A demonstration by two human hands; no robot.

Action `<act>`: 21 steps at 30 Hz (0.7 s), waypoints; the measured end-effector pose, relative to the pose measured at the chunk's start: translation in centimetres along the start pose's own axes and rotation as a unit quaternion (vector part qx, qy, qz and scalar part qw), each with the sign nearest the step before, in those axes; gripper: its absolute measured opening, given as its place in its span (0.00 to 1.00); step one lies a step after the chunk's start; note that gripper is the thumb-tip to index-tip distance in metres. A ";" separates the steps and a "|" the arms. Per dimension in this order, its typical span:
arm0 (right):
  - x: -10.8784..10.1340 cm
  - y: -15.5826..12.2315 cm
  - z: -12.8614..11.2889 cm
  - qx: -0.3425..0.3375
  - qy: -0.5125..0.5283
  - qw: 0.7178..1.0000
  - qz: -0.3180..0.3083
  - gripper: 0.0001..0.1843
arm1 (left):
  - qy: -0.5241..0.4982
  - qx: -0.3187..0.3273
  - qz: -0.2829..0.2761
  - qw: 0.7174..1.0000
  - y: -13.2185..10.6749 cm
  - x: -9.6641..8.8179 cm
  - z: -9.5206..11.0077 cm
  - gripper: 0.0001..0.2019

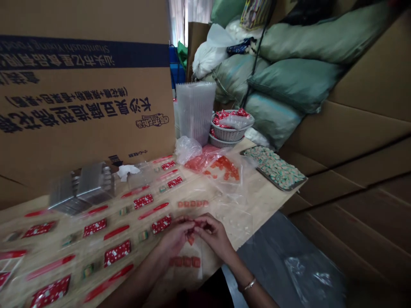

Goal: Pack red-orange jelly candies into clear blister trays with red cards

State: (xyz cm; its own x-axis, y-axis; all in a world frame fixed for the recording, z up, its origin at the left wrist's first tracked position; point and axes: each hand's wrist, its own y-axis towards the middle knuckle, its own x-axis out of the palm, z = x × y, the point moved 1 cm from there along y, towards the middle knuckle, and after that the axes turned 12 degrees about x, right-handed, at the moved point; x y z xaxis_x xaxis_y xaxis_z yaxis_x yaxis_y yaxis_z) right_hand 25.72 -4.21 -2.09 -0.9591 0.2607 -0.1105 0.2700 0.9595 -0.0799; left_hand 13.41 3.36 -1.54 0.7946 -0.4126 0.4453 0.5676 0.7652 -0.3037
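With clock directions taken from the two hands at the centre, brown cardboard boxes (356,179) fill the side toward two o'clock, and a big printed carton (73,145), its lettering upside down, stands at eleven. Bulging woven sacks (292,81) are piled up at one o'clock. Beneath the hands spreads the pale wooden surface (266,188). Upon it, a tall stack of clear plastic trays (195,113) rises at twelve, and a metal tray (258,170) of pale-and-teal pieces (278,167) lies toward two. Clear plastic containers (93,184) are stacked at ten. Just past twelve, a grey basket (229,134) brims with red packets; nearer, at one, orange-red chunks (227,167) lie on a clear plastic bag (237,188).

The left grip (180,230) and the right grip (213,235) meet over the surface, a bracelet (249,284) circling the right wrist. Red white-dotted sachets (117,253) and slim red sticks (117,232) spread in rows from eight to eleven o'clock. Five orange-red squares (193,204) line up at twelve, and more squares (186,261) sit at six, close to the left forearm.

Smallest is an orange-red piece (191,238) between the hands: the fingertips of both grips pinch it, partly hiding its shape.
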 end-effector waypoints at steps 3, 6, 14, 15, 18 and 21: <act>-1.0 -2.8 1.4 0.040 0.062 0.997 0.014 0.12 | 0.049 -0.038 -0.090 0.994 -1.3 0.7 -0.6 0.13; -4.4 -3.9 2.2 0.050 0.026 0.998 0.041 0.13 | 0.242 0.039 -0.198 0.949 -1.3 2.1 -1.2 0.11; -9.0 1.5 1.5 -0.035 -0.450 0.892 0.026 0.09 | 0.630 0.215 -0.313 0.677 0.2 4.4 -3.9 0.28; -8.7 2.0 1.5 -0.037 -0.464 0.885 0.016 0.10 | 0.633 0.212 -0.312 0.676 0.2 4.3 -3.9 0.28; -7.7 2.7 1.6 -0.040 -0.491 0.870 0.003 0.12 | 0.627 0.209 -0.323 0.678 0.0 4.3 -3.9 0.28; -6.8 2.9 1.9 -0.033 -0.516 0.856 0.004 0.13 | 0.626 0.221 -0.334 0.669 -0.2 4.5 -4.1 0.29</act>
State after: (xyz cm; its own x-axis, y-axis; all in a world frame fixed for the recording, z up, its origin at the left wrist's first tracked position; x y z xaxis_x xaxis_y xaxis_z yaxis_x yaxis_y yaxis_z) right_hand 33.16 -3.37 -3.45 -0.3614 0.0666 -0.9300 0.2387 0.9708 -0.0233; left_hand 17.77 -0.69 -2.95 0.1109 -0.6148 -0.7808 0.9869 0.1610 0.0134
